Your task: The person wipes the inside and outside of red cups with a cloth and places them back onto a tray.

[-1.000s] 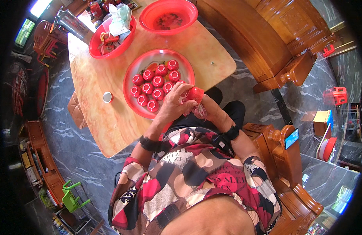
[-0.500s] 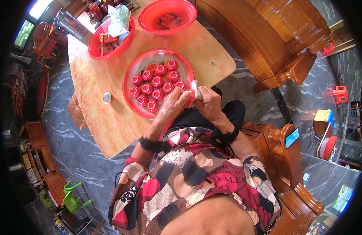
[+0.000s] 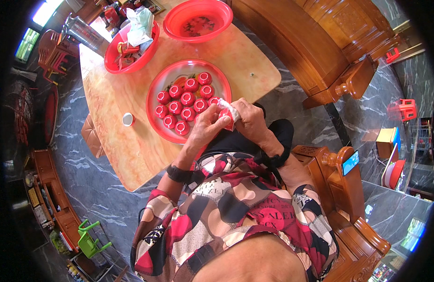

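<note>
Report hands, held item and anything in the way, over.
Left hand pinching red item, partly hidden; right hand gripping whitish wrap on it. Tray of upturned red cups close by. No obstruction visible.

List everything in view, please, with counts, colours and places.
Table: one, marbled orange, centre
Tray: one, red-rimmed, on table
Upturned cups: at least twelve, red, in tray
Separate cup: one, white inside, table's left
Basins: two, red, table's far end
Bag: one, whitish, left basin
Bench: one, brown, upper right
Armchair: one, brown, lower right
Chair: one, green, lower left
Stools: at least two, red, right
Held item: one, red and whitish, near tray
Left hand: one, bare, on held item
Right hand: one, bare, likewise
</note>
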